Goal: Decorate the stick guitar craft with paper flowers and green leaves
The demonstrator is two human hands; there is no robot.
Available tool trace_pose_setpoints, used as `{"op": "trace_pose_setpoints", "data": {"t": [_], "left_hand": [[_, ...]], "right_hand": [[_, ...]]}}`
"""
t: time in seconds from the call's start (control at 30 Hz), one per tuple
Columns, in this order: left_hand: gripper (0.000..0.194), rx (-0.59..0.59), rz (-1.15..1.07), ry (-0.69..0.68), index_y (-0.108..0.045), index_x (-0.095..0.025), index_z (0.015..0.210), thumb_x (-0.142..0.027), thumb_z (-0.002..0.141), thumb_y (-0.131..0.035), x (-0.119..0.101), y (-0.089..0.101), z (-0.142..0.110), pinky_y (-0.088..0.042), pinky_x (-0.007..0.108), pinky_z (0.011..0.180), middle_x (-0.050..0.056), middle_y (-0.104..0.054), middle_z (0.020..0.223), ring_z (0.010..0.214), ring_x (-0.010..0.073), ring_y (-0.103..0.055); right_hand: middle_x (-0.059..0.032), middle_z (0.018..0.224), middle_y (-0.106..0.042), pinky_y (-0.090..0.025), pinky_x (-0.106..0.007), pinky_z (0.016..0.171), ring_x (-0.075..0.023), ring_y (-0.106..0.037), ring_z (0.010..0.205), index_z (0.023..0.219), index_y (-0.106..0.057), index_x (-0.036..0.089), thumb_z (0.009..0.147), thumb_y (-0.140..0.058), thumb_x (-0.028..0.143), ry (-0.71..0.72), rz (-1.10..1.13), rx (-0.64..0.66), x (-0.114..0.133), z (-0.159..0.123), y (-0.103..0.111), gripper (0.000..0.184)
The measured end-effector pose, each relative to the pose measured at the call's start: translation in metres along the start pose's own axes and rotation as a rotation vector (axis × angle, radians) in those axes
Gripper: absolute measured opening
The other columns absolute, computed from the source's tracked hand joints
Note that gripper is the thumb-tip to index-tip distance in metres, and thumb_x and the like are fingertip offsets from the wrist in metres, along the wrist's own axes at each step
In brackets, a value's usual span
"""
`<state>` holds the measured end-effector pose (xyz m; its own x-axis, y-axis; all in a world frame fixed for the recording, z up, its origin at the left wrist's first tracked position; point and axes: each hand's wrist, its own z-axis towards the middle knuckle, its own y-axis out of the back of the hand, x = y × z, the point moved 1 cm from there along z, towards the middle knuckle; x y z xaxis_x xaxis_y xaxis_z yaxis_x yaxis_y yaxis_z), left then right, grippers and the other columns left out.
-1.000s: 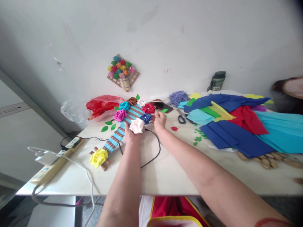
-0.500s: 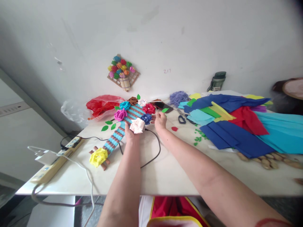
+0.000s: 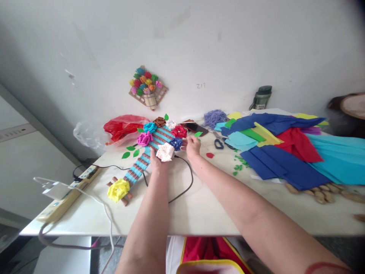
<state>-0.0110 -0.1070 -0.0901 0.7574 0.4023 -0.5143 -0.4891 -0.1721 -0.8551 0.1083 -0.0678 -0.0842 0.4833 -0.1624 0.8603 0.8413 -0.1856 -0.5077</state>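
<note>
A guitar-shaped craft [image 3: 139,167] of light-blue strips and brown rolled sticks lies slanted on the table. Paper flowers ring its wide end, among them a white flower [image 3: 165,152], a dark-blue flower [image 3: 176,144] and a red flower [image 3: 179,131]. A yellow flower [image 3: 118,190] sits at the narrow end. My left hand [image 3: 157,161] grips the craft's near edge beside the white flower, thumb on top and its other fingers hidden. By the right edge, my right hand [image 3: 193,147] is closed in a pinch, with a green paper leaf [image 3: 198,134] showing at its fingers.
Loose green leaves [image 3: 130,148] lie left of the craft. To the right are scissors [image 3: 219,143], green scraps [image 3: 239,165] and stacked coloured paper [image 3: 282,167]. A power strip [image 3: 68,194] with cables is at left; a red plastic bag [image 3: 125,127] lies behind.
Hardly anything differs. Both hands stay in the same places, and the craft and the leaf keep their positions; the view shifts very slightly.
</note>
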Motion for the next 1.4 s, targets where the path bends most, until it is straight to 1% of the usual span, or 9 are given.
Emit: {"op": "trace_pose_setpoints", "data": {"t": [0.27, 0.5, 0.63, 0.77, 0.87, 1.1, 1.2, 1.3, 1.4], "left_hand": [[0.04, -0.018, -0.018, 0.0, -0.055, -0.019, 0.119, -0.04, 0.09, -0.038, -0.001, -0.004, -0.002, -0.048, 0.041, 0.088, 0.012, -0.064, 0.112, 0.106, 0.0232, -0.06], [0.04, -0.001, -0.016, 0.014, -0.057, -0.018, 0.118, -0.041, 0.089, -0.04, 0.0, -0.004, -0.003, -0.048, 0.04, 0.088, 0.011, -0.065, 0.111, 0.105, 0.0228, -0.06], [0.041, 0.001, -0.034, 0.025, -0.056, -0.019, 0.119, -0.042, 0.088, -0.041, 0.001, -0.003, -0.002, -0.049, 0.042, 0.088, 0.011, -0.066, 0.107, 0.104, 0.0241, -0.061], [0.04, -0.005, -0.04, 0.041, -0.057, -0.019, 0.118, -0.042, 0.089, -0.041, 0.001, -0.002, -0.002, -0.049, 0.042, 0.087, 0.01, -0.066, 0.106, 0.103, 0.0245, -0.061], [0.039, -0.01, -0.055, 0.029, -0.057, -0.018, 0.117, -0.041, 0.089, -0.041, 0.001, -0.002, -0.002, -0.05, 0.041, 0.087, 0.01, -0.066, 0.107, 0.104, 0.0238, -0.061], [0.038, -0.018, -0.053, 0.023, -0.058, -0.017, 0.116, -0.04, 0.089, -0.042, 0.0, -0.004, -0.004, -0.049, 0.041, 0.088, 0.011, -0.065, 0.11, 0.107, 0.0239, -0.059], [0.037, -0.015, -0.051, 0.017, -0.058, -0.017, 0.115, -0.038, 0.09, -0.041, 0.0, -0.005, -0.005, -0.048, 0.041, 0.089, 0.011, -0.066, 0.109, 0.106, 0.0236, -0.059], [0.038, -0.017, -0.044, 0.033, -0.058, -0.015, 0.115, -0.038, 0.089, -0.042, 0.0, -0.006, -0.006, -0.049, 0.041, 0.088, 0.012, -0.066, 0.109, 0.105, 0.024, -0.06], [0.04, -0.009, -0.048, 0.062, -0.057, -0.015, 0.116, -0.04, 0.088, -0.044, 0.002, -0.006, -0.006, -0.049, 0.041, 0.087, 0.012, -0.066, 0.107, 0.104, 0.0249, -0.061]], "right_hand": [[0.0014, 0.064, -0.06, -0.046, -0.026, 0.044, -0.0147, -0.06, 0.051, 0.083, -0.047, 0.021, 0.084, -0.04, 0.029, 0.005, -0.018, -0.004, 0.005, -0.003, -0.002, 0.011], [0.002, 0.064, -0.058, -0.046, -0.025, 0.042, -0.0124, -0.055, 0.047, 0.082, -0.05, 0.021, 0.083, -0.043, 0.031, 0.082, -0.085, -0.016, -0.007, 0.005, 0.0, 0.012], [0.0023, 0.063, -0.058, -0.045, -0.024, 0.042, -0.0119, -0.054, 0.046, 0.082, -0.05, 0.021, 0.082, -0.044, 0.03, 0.109, -0.098, -0.016, -0.006, 0.005, 0.0, 0.011], [0.003, 0.061, -0.056, -0.046, -0.025, 0.043, -0.0126, -0.054, 0.045, 0.079, -0.049, 0.022, 0.082, -0.044, 0.027, 0.092, -0.108, -0.007, 0.002, -0.001, 0.0, 0.008], [0.0029, 0.06, -0.056, -0.047, -0.027, 0.044, -0.0139, -0.056, 0.047, 0.077, -0.048, 0.021, 0.082, -0.044, 0.027, 0.06, -0.105, -0.002, 0.006, -0.003, 0.0, 0.009], [0.0028, 0.061, -0.057, -0.046, -0.026, 0.044, -0.0139, -0.057, 0.048, 0.074, -0.045, 0.021, 0.081, -0.044, 0.027, -0.001, -0.055, 0.0, 0.004, -0.003, -0.001, 0.01], [0.0019, 0.063, -0.057, -0.048, -0.029, 0.047, -0.0152, -0.058, 0.05, 0.074, -0.046, 0.021, 0.081, -0.043, 0.027, 0.0, -0.063, -0.005, 0.001, -0.001, 0.0, 0.009], [0.0011, 0.064, -0.057, -0.05, -0.031, 0.053, -0.0167, -0.059, 0.057, 0.073, -0.049, 0.021, 0.079, -0.045, 0.028, 0.061, -0.114, -0.021, -0.003, 0.002, 0.001, 0.01], [0.0025, 0.06, -0.055, -0.05, -0.027, 0.054, -0.0148, -0.057, 0.059, 0.069, -0.051, 0.02, 0.075, -0.049, 0.028, 0.159, -0.177, -0.065, -0.007, 0.005, 0.003, 0.01]]}}
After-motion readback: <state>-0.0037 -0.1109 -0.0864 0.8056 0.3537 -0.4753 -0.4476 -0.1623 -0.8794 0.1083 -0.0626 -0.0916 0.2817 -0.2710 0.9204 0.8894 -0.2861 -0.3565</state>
